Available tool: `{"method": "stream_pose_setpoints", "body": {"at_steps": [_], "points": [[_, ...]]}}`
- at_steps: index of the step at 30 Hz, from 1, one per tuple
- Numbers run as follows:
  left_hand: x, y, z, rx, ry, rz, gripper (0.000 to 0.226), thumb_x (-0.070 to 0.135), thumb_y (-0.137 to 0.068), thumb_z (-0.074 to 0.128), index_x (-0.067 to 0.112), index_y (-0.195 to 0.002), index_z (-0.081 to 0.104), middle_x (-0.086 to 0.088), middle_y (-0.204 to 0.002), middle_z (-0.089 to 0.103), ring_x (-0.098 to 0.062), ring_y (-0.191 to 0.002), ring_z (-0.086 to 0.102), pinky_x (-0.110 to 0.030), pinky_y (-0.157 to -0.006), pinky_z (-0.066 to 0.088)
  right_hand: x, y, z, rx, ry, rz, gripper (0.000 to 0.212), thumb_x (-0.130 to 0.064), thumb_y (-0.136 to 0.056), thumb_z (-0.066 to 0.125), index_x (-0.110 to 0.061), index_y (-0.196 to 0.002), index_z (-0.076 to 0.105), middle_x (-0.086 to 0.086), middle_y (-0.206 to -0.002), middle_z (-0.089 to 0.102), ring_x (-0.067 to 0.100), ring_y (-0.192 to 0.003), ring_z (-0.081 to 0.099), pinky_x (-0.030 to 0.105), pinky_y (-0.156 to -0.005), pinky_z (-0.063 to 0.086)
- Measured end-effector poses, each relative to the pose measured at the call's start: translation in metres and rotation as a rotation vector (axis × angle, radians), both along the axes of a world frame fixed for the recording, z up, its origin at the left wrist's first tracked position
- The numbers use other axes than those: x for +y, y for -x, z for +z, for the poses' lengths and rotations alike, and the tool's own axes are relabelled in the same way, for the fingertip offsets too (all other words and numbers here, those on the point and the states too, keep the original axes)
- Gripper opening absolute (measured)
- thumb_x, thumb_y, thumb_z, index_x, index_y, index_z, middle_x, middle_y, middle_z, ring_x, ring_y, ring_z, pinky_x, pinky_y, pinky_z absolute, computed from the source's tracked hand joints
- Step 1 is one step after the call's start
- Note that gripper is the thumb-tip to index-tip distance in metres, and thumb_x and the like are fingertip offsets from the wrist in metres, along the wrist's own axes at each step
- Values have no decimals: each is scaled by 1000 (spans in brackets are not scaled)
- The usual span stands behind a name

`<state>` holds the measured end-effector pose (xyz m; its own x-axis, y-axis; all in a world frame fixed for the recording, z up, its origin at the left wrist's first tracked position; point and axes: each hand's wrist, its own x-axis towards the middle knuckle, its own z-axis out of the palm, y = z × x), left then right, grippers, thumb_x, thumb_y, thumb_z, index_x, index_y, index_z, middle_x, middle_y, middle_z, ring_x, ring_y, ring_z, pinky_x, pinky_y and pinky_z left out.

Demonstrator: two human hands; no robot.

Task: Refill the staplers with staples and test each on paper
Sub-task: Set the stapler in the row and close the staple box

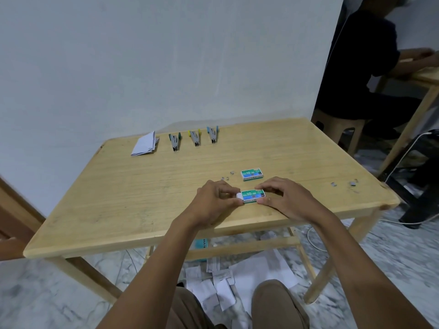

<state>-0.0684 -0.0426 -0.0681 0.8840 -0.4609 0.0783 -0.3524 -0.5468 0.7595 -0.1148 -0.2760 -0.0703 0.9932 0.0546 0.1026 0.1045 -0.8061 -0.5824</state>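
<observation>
A green staple box [253,196] lies on the wooden table [133,198] near its front edge. My right hand [283,198] grips the box's right end. My left hand [217,198] pinches the white inner tray that sticks out of its left end. A second green staple box [251,174] lies just behind. Three staplers stand in a row at the back: one with green grips [175,141], one yellow [195,137], one blue [212,134]. Folded white paper [145,144] lies left of them.
Loose staple strips lie near the boxes [225,178] and at the table's right edge [351,184]. Scattered papers [237,279] cover the floor under the table. Another person [370,74] sits at a second table at the right. A white cable [399,162] runs there.
</observation>
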Motion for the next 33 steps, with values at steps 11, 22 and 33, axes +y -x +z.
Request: {"method": "stream_pose_setpoints", "body": {"at_steps": [11, 22, 33], "points": [[-3, 6, 7, 78, 127, 34, 37, 27, -75, 84, 19, -110, 75, 10, -108, 69, 6, -100, 56, -5, -71, 45, 0, 1, 0, 5, 14, 8, 34, -54, -85, 65, -46, -118, 63, -26, -126, 58, 0, -109, 53, 29, -81, 44], [-10, 12, 3, 144, 293, 105, 43, 21, -69, 87, 15, -110, 74, 3, -91, 78, 1, -87, 71, -10, -72, 52, 1, 3, 1, -3, 19, 13, 35, -55, -85, 65, -45, -119, 63, -25, -124, 59, 0, -108, 53, 30, -82, 45], [-13, -5, 2, -156, 184, 273, 42, 38, -92, 64, 26, -132, 59, 6, -129, 61, -8, -117, 53, -19, -95, 43, -2, -1, -2, -19, -197, -45, 32, -45, -86, 69, -36, -117, 64, -21, -110, 59, 3, -99, 57, 28, -83, 50]]}}
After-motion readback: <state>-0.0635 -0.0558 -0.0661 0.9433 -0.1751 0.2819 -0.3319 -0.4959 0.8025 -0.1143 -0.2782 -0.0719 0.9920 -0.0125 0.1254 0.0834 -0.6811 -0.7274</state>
